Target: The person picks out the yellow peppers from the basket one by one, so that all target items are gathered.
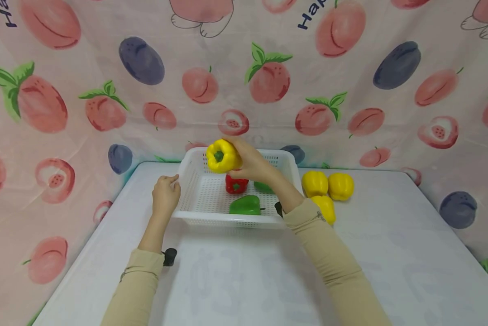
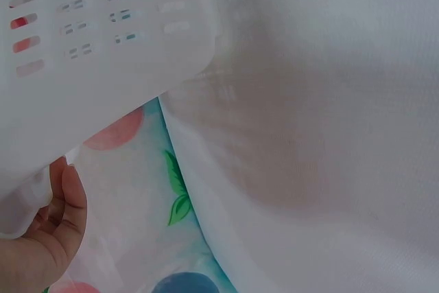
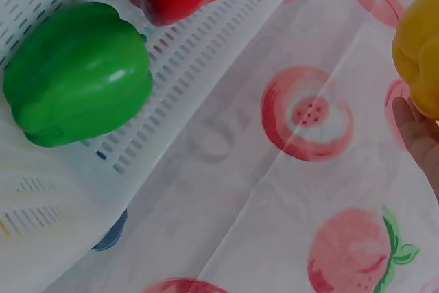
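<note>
My right hand (image 1: 252, 162) holds a yellow bell pepper (image 1: 224, 156) raised above a white plastic basket (image 1: 215, 217), stem side facing the head camera. Inside lie a red bell pepper (image 1: 236, 184), a green bell pepper (image 1: 245, 205) near the front wall, and another green bell pepper (image 1: 263, 187) partly hidden by my right arm. At the basket's left side, my left hand (image 1: 165, 195) grips the rim, with curled fingers (image 2: 74, 186) visible in the left wrist view. The held pepper and some fingers show at the right edge of the right wrist view.
Right of the basket, three yellow bell peppers (image 1: 341, 186) sit close together on the white tabletop (image 1: 236, 276), one partly behind my right sleeve. A fruit-printed cloth (image 1: 236, 54) hangs behind and beside the table.
</note>
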A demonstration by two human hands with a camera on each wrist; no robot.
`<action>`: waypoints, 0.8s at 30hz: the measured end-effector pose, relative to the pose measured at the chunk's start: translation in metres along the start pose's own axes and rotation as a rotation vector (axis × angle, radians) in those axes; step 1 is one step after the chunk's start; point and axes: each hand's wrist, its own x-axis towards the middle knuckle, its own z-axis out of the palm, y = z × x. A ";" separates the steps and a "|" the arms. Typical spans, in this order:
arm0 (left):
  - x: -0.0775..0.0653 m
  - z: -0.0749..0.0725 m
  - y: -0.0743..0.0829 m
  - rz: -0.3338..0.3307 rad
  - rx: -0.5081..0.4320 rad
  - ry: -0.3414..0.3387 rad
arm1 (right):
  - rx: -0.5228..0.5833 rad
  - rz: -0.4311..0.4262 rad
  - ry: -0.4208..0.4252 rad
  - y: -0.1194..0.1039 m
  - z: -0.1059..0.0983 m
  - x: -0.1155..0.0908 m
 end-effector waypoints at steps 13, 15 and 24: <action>0.000 0.001 -0.002 0.005 0.004 0.006 | 0.025 0.060 0.085 -0.007 -0.020 -0.022; 0.000 0.002 -0.002 0.000 0.004 0.010 | 0.017 0.055 0.104 -0.008 -0.024 -0.025; 0.000 0.002 -0.002 -0.009 -0.006 0.005 | -0.007 -0.003 0.220 -0.006 -0.035 -0.044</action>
